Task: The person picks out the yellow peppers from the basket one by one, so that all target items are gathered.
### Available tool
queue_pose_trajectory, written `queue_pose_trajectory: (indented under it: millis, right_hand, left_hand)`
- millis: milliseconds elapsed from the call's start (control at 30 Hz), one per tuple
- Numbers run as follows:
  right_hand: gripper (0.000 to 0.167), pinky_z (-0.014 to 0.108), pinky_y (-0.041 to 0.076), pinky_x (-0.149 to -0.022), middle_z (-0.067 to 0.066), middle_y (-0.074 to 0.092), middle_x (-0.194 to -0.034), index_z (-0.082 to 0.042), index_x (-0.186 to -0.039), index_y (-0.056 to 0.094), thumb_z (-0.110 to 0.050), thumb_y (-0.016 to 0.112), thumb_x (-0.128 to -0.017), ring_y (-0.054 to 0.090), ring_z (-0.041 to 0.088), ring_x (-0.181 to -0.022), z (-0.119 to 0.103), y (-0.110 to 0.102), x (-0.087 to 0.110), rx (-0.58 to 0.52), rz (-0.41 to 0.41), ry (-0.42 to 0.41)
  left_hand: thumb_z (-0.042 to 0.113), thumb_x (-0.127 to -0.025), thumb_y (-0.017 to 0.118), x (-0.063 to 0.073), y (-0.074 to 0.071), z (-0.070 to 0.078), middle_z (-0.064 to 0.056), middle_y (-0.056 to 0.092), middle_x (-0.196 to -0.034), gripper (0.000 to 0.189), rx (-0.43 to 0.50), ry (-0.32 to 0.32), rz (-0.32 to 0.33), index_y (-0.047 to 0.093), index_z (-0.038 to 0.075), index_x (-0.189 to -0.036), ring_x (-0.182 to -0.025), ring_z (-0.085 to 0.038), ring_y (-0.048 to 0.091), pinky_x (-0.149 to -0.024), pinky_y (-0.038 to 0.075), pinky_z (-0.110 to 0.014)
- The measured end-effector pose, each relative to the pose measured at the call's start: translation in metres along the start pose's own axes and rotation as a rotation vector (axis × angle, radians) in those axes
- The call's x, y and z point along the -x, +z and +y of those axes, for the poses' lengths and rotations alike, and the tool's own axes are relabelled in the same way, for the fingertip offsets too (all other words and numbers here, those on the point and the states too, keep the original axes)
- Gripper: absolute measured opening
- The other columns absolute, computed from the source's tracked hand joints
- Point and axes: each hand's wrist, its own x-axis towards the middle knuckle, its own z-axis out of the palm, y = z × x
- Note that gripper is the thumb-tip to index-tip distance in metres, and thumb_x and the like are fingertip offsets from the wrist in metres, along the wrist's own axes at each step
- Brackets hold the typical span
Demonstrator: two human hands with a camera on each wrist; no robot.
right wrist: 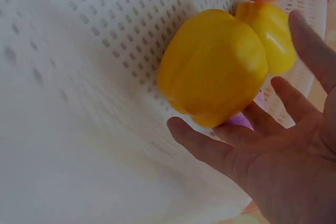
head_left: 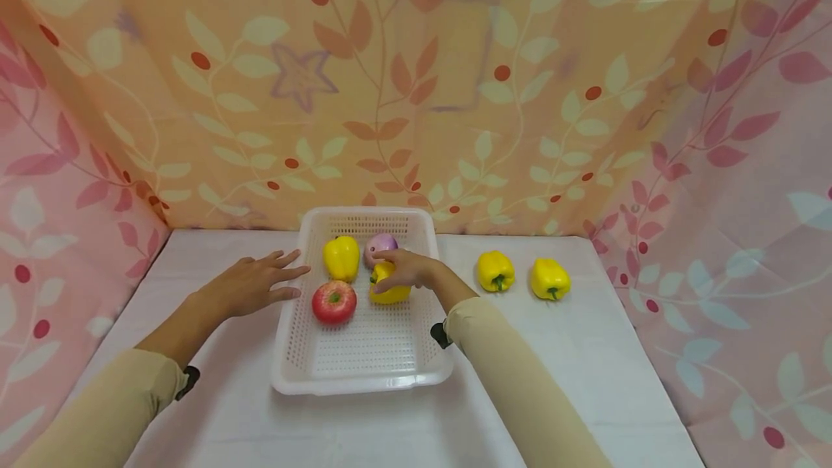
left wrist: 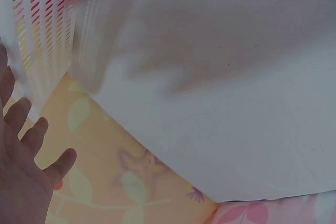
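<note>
Inside a white plastic basket (head_left: 364,356) my right hand (head_left: 404,271) is at a yellow bell pepper (head_left: 391,295). In the right wrist view its fingers are spread, with some fingertips right at the pepper's lower side (right wrist: 212,69). A second yellow bell pepper (head_left: 341,258) lies in the basket's back left, with a red apple (head_left: 334,302) in front of it. A purple onion (head_left: 380,245) sits behind my right hand and is partly hidden by it. My left hand (head_left: 263,284), fingers straight and apart, hovers by the basket's left rim and holds nothing.
Two more yellow bell peppers (head_left: 495,271) (head_left: 550,279) lie on the white table (head_left: 520,360) to the right of the basket. Flowered cloth (head_left: 416,92) hangs behind the table and along both sides.
</note>
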Motion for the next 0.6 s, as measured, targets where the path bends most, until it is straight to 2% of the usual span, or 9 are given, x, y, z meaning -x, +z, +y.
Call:
queue_pose_trajectory:
  millis: [100,167,367,500,600]
  right_hand:
    - [0.076,0.051,0.040,-0.109,0.013,0.044,-0.151,-0.017,-0.153,0.040,-0.019,0.076,-0.087,0.047,0.032,-0.126,0.002,0.001,-0.002,-0.015,0.040,-0.022]
    - [0.073,0.047,0.042,-0.108,0.012,0.045,-0.150,-0.016,-0.152,0.043,-0.014,0.075,-0.087,0.047,0.031,-0.124,0.004,0.004,-0.004,-0.025,0.059,-0.012]
    - [0.068,0.056,0.050,-0.094,0.012,0.044,-0.145,-0.024,-0.150,0.047,-0.010,0.074,-0.088,0.050,0.033,-0.115,0.010,0.013,-0.011,-0.115,0.063,0.109]
    - [0.068,0.064,0.049,-0.092,0.013,0.040,-0.149,-0.025,-0.151,0.045,-0.011,0.072,-0.090,0.050,0.039,-0.121,0.010,0.018,-0.012,-0.167,0.060,0.109]
    - [0.068,0.065,0.049,-0.091,0.013,0.040,-0.150,-0.025,-0.153,0.042,-0.013,0.071,-0.092,0.049,0.041,-0.123,0.008,0.022,-0.013,-0.163,0.054,0.095]
  left_hand:
    - [0.045,-0.098,0.059,0.000,-0.001,0.001,-0.019,0.039,-0.155,0.054,0.000,-0.002,-0.002,0.053,0.019,-0.145,-0.138,-0.048,0.038,-0.100,0.037,-0.070]
    - [0.045,-0.098,0.059,0.000,-0.001,0.001,-0.019,0.039,-0.155,0.054,-0.001,-0.005,-0.006,0.053,0.019,-0.145,-0.138,-0.048,0.037,-0.100,0.036,-0.070]
    - [0.046,-0.098,0.058,0.000,-0.002,0.001,-0.019,0.039,-0.155,0.055,-0.003,-0.008,-0.008,0.053,0.019,-0.145,-0.138,-0.048,0.037,-0.100,0.036,-0.071]
    - [0.046,-0.098,0.058,0.001,-0.001,0.002,-0.019,0.039,-0.155,0.055,0.002,-0.008,-0.007,0.053,0.018,-0.146,-0.139,-0.048,0.036,-0.100,0.035,-0.071]
    - [0.047,-0.099,0.057,0.001,-0.001,0.002,-0.019,0.038,-0.155,0.055,0.006,-0.004,-0.004,0.053,0.017,-0.146,-0.138,-0.048,0.037,-0.100,0.036,-0.071]
